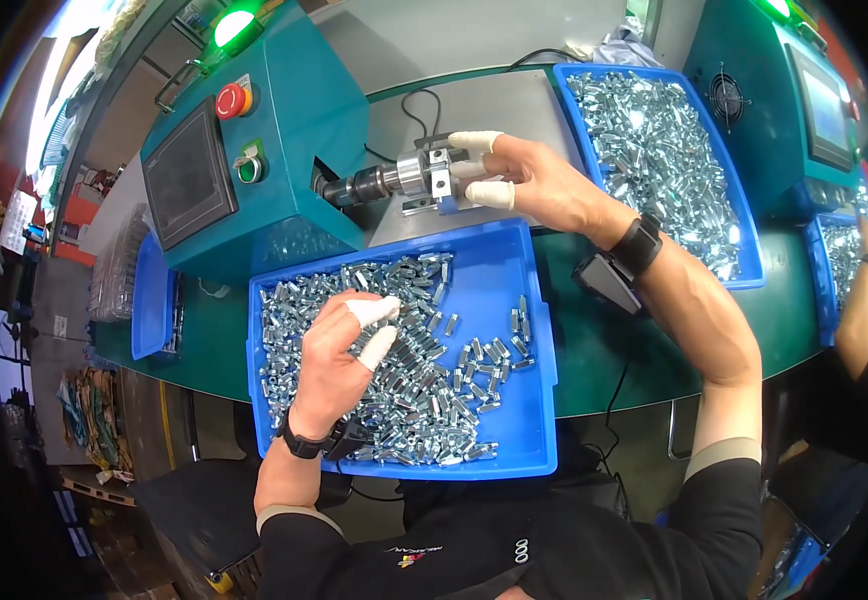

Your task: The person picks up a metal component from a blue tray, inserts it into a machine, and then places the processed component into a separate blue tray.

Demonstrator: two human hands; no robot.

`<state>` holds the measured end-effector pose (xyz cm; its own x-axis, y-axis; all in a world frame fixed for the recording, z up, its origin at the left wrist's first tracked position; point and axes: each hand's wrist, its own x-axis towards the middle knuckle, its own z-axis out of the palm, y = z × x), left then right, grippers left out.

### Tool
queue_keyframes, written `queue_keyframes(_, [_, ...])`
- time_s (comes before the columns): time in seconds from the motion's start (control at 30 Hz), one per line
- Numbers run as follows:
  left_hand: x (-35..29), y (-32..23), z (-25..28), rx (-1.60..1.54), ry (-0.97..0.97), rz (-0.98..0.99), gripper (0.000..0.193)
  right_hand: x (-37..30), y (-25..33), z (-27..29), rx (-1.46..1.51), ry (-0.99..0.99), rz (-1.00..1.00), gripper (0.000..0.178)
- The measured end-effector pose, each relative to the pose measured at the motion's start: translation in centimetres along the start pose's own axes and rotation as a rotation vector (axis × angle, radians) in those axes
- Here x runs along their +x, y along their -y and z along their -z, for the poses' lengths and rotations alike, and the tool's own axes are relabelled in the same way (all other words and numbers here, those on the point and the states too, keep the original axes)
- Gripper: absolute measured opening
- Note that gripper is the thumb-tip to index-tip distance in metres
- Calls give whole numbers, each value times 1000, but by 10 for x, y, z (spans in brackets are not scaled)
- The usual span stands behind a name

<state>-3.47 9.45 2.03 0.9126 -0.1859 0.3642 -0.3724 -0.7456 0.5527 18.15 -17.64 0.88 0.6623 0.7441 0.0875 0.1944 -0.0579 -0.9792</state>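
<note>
Small shiny hexagonal metal nuts (424,385) lie heaped in a blue plastic tray (514,262) on the green tabletop (594,350). The left hand (339,360), fingers curled and rubber-capped, rests on the heap, pinching some. The right hand (529,180), well apart above, pinches the steel chuck (432,175) of a teal machine (284,140).

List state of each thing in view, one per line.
left hand: in the near blue tray, fingertips on the small metal parts, finger cots on
right hand: fingertips at the machine's chuck fixture
near blue tray: partly filled
far blue tray: heaped with metal parts
teal machine: green lamp lit, screen dark
red round button: cannot tell if pressed
</note>
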Motion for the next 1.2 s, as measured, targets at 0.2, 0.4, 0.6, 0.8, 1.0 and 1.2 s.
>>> queue_keyframes(0.2, [-2,1,2,6,-8,18,31,0,5,-2,-19,8,10,73])
queue_keyframes(0.4, [-1,-3,5,-25,19,34,31,-1,7,-7,-68,-43,78,69])
queue_keyframes(0.6, [-6,-2,5,-34,6,2,32,1,6,-5,-32,-164,17,63])
queue_keyframes(0.8, [-8,-5,7,-38,-7,-39,31,0,5,-3,-100,-303,-23,55])
queue_keyframes(1.0, [-10,-1,2,-59,-10,-49,30,9,-5,-3,-189,-343,-55,56])
queue_keyframes(1.2, [-13,1,-6,-67,61,-31,30,15,13,-18,-366,-361,-69,62])
